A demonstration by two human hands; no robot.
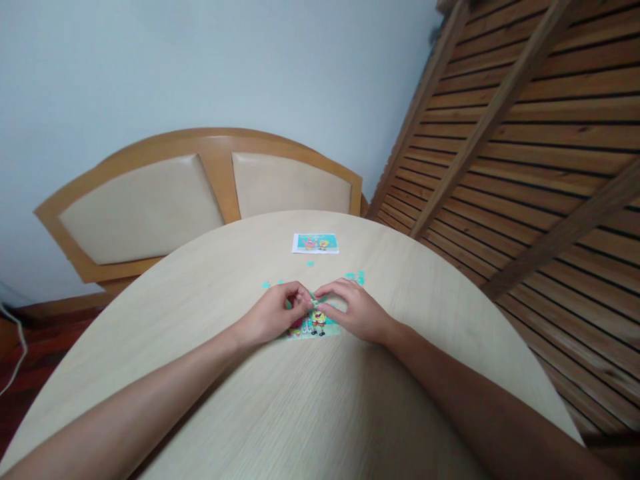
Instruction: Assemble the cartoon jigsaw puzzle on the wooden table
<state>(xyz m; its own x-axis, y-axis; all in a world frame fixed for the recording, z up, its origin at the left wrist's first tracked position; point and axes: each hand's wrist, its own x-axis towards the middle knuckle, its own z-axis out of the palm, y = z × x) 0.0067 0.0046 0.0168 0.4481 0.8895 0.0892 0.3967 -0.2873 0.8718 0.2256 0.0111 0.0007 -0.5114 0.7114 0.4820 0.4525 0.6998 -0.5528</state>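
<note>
A partly covered jigsaw puzzle (pixel 319 323) with a yellow cartoon figure and a teal background lies flat under my hands. My left hand (pixel 280 308) is closed, thumb and fingers pinched at the puzzle's upper part. A small green puzzle piece (pixel 313 297) shows at its fingertips, mostly hidden. From the right, my right hand (pixel 361 309) curves over the puzzle, thumb and index finger apart with their tips close to that piece. Loose teal puzzle pieces (pixel 356 277) lie just beyond my right hand. Another loose piece (pixel 311 263) lies farther back, and a few small ones are beyond my left hand.
A picture card (pixel 318 244) with two cartoon figures lies toward the far side of the round wooden table (pixel 280 413). Behind the table stands a padded wooden headboard (pixel 215 143) against the wall. Slatted wood (pixel 500 167) rises on the right; a white cable (pixel 21 347) hangs at left.
</note>
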